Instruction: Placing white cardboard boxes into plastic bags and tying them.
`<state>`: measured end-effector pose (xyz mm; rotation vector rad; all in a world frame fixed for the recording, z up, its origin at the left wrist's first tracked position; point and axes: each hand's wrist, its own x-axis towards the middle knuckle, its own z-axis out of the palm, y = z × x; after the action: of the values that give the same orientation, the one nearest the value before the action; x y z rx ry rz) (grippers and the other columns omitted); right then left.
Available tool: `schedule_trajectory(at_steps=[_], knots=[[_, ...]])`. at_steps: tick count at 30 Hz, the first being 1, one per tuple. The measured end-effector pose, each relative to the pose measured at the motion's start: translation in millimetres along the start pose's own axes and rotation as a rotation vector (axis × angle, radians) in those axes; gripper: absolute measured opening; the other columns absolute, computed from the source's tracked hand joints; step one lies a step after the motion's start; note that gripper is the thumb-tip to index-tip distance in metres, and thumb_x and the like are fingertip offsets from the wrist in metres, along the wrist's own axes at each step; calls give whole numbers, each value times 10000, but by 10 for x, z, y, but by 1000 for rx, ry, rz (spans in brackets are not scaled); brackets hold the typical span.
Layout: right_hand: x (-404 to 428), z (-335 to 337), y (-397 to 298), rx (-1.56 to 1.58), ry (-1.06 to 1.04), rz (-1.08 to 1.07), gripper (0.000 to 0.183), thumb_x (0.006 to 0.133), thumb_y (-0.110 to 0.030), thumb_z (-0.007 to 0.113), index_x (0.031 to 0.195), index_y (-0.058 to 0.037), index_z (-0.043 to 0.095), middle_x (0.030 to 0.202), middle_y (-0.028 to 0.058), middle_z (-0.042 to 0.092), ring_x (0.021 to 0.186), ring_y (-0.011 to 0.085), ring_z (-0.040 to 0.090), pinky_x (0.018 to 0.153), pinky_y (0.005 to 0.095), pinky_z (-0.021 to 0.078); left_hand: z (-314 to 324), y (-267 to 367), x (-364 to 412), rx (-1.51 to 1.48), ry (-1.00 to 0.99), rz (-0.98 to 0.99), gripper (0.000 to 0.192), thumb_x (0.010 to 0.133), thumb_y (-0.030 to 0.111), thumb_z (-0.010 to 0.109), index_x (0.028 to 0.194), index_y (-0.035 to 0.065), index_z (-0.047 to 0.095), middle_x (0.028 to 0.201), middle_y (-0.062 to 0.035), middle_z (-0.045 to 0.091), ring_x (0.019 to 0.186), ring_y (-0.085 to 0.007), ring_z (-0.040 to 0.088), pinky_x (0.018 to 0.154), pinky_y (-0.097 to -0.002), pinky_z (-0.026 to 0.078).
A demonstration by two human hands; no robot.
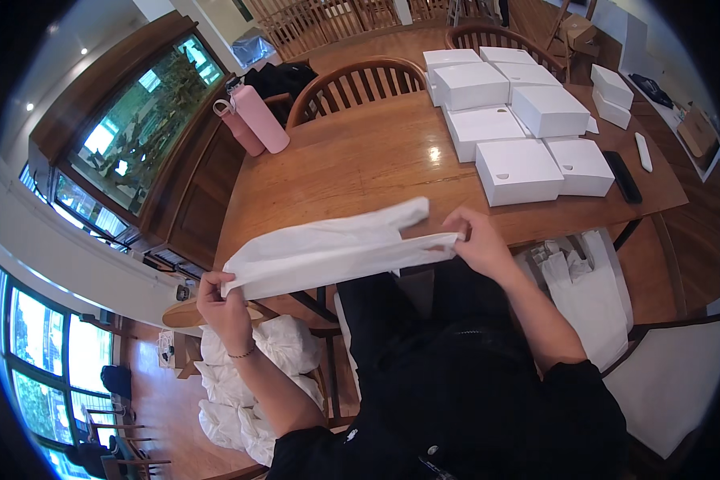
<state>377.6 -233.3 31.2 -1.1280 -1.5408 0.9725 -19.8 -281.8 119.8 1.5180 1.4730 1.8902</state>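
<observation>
A flat white plastic carrier bag [324, 249] is stretched sideways between my hands, over the near edge of a wooden table [360, 174]. My left hand [225, 306] pinches its bottom corner. At the other end, my right hand [480, 243] grips one of the handle loops between thumb and fingers. The second handle strip stands up loose, a little left of my right hand. Beyond that hand, white cardboard boxes [519, 171] are stacked in layers on the right part of the table.
Two pink bottles [261, 117] stand at the table's left edge. A black phone-like object [623, 177] and a small white object [643, 152] lie right of the boxes. More white bags [582, 300] hang low at my right; filled white bags [258, 378] sit at my left. Wooden chairs [360, 78] line the far side.
</observation>
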Motion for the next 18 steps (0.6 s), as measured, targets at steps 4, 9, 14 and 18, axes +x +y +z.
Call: schedule_trajectory(at_steps=[4, 9, 14, 18], knots=[[28, 43, 11, -278, 542, -13, 118, 794, -54, 722, 888, -42, 652, 572, 55, 519, 531, 145, 488, 522, 329, 395, -100, -136, -91, 150, 37, 147, 165, 747, -105, 518, 831, 21, 582, 793, -19, 556, 624, -59, 491, 531, -194, 381], [15, 99, -163, -198, 614, 1, 234, 763, -69, 752, 971, -50, 646, 601, 66, 511, 542, 179, 482, 537, 331, 406, -75, -110, -212, 93, 186, -71, 180, 742, -105, 501, 837, 24, 583, 852, -27, 563, 743, -88, 519, 688, -212, 428], [-3, 116, -111, -354, 277, -433, 271, 813, -110, 783, 1035, -30, 650, 680, 8, 488, 598, 113, 485, 558, 284, 421, -58, -343, -265, 79, 194, 74, 134, 797, -81, 552, 864, 29, 589, 888, -31, 578, 769, -95, 531, 728, -211, 432], [-7, -56, -140, -415, 495, -117, 241, 834, -116, 759, 1036, -35, 657, 660, 24, 495, 584, 126, 485, 550, 296, 417, -233, -468, -308, 201, 10, -28, 146, 836, -81, 590, 945, 15, 596, 921, -39, 606, 804, -110, 566, 756, -225, 462]])
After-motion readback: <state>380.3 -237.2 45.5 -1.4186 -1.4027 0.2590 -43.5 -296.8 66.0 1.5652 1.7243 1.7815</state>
